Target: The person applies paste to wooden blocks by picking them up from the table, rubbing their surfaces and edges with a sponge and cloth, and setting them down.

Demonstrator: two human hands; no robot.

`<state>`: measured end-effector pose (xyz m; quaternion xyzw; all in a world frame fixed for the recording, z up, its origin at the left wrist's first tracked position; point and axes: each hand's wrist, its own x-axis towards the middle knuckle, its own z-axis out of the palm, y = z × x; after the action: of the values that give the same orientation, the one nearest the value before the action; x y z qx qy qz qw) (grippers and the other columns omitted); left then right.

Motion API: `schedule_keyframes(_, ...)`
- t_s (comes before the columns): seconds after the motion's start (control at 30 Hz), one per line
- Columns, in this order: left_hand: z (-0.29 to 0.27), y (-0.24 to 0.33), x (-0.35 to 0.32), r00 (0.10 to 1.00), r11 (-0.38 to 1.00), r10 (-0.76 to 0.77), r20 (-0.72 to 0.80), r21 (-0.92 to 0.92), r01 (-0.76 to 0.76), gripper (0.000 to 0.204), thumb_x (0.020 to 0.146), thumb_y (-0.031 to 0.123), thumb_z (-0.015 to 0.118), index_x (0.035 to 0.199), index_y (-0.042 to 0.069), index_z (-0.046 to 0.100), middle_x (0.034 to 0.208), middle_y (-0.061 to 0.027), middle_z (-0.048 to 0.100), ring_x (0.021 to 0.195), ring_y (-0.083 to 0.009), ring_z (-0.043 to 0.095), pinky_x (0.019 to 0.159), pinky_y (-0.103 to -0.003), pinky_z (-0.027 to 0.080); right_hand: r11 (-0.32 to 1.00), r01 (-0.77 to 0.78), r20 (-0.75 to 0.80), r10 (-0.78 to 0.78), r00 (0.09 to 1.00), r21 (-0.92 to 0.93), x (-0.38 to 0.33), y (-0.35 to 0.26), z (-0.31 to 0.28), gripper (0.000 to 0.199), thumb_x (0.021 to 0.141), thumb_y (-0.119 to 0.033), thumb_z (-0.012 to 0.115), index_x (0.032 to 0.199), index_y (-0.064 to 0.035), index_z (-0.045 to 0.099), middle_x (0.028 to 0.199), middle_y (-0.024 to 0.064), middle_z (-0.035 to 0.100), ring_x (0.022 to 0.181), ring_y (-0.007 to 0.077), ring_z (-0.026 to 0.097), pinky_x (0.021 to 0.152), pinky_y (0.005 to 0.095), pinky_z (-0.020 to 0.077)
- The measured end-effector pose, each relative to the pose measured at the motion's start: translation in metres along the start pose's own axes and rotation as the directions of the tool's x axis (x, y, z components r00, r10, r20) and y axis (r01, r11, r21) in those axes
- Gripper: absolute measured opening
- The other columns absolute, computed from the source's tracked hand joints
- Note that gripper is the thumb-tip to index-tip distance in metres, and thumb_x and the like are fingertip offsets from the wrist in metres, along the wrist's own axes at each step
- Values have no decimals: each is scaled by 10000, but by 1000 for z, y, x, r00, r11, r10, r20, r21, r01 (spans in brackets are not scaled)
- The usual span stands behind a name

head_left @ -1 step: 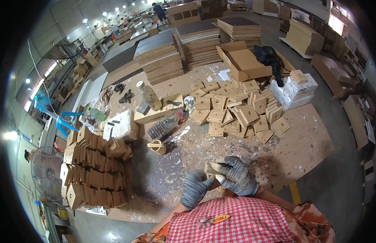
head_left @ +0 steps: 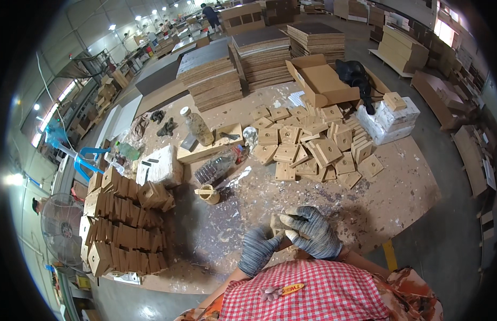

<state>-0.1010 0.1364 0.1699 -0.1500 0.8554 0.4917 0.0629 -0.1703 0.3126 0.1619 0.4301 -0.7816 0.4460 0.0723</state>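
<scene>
Handwork right at the near edge of the desk (head_left: 403, 198), a touch right of its middle! Gripping a small wooden piece (head_left: 275, 224) between left hand (head_left: 257, 249) and right hand (head_left: 315, 235), both gloved, both closed on it. Impossible to make out anything more inside the right palm. Looks like a step of close two-handed fingerwork; seems to call next for a steady hold and a careful shift of the fingertips.

Over to the containers! Towards the far left edge, a shallow wooden tray (head_left: 203, 154), with a lidded bottle (head_left: 199, 128) apparently upright inside, part-filled with something brownish. Just in front, a clear bottle (head_left: 213, 168) on its side, contents too blurred to name. Closer in, a small pot (head_left: 209, 198) with a stick (head_left: 205, 191) across its mouth. Up towards the far right corner, an open carton (head_left: 326, 99), black bundle (head_left: 354, 75) draped at its right side. Before it, heaped drilled blocks (head_left: 328, 151); by the left edge, stacked blocks (head_left: 125, 231).
</scene>
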Motion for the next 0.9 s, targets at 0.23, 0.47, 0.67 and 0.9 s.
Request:
schedule_keyframes(0.23,-1,0,2,1000,958,-13,5,-288,14,397,838,289,721,1057,-38,661,763,-123,693,646,-115,637,582,-266,525,993,-119,-46,120,992,12,-9,15,-8,365,834,-144,663,1189,-66,631,1117,124,590,1052,283,543,911,371,460)
schedule_keyframes(0.47,-2,-9,-1,1000,910,-2,-23,-414,-7,417,829,280,736,1085,-38,653,833,-90,697,704,-107,635,608,-257,530,982,-170,-77,164,984,-81,-12,20,-25,283,836,-146,671,1099,-40,660,1147,103,605,1051,252,574,915,350,469)
schedule_keyframes(0.67,-11,-1,1,999,898,-32,2,-439,29,373,842,253,713,1057,-47,659,871,-76,684,737,-94,605,645,-255,501,936,-158,-271,248,930,313,-14,26,-21,311,799,-86,692,1101,-23,654,1073,121,620,962,278,603,856,350,498)
schedule_keyframes(0.9,-11,-7,1,999,818,-35,-34,-576,9,394,821,238,744,1083,-38,646,899,-96,691,716,-116,635,616,-244,516,990,-109,-181,124,976,91,-9,21,-9,293,798,-116,705,1073,-28,656,1075,112,609,965,270,593,849,365,495)
